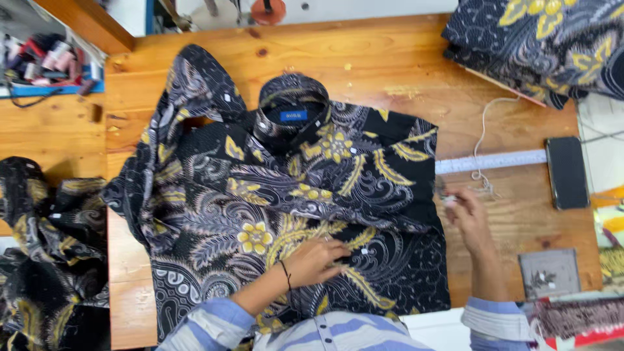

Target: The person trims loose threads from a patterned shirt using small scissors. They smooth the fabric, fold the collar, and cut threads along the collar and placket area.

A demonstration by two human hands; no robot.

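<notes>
A black shirt (279, 195) with yellow flowers and grey swirls lies spread on a wooden table (390, 58), collar at the far side, a blue tag inside the collar. My left hand (316, 260) presses flat on the shirt's front near a small white button, fingers together, a thin dark band on the wrist. My right hand (467, 218) hovers just past the shirt's right edge, fingers pinched on a small pale thing I cannot make out. A white thread (482, 140) curls on the table close to that hand.
A white measuring tape (494, 160) lies across the table right of the shirt, with a dark phone (567, 172) beyond it. Folded matching fabric (552, 39) sits far right, more fabric (45, 253) at left. Thread spools (45, 62) fill a tray far left. A small grey square (549, 273) lies near right.
</notes>
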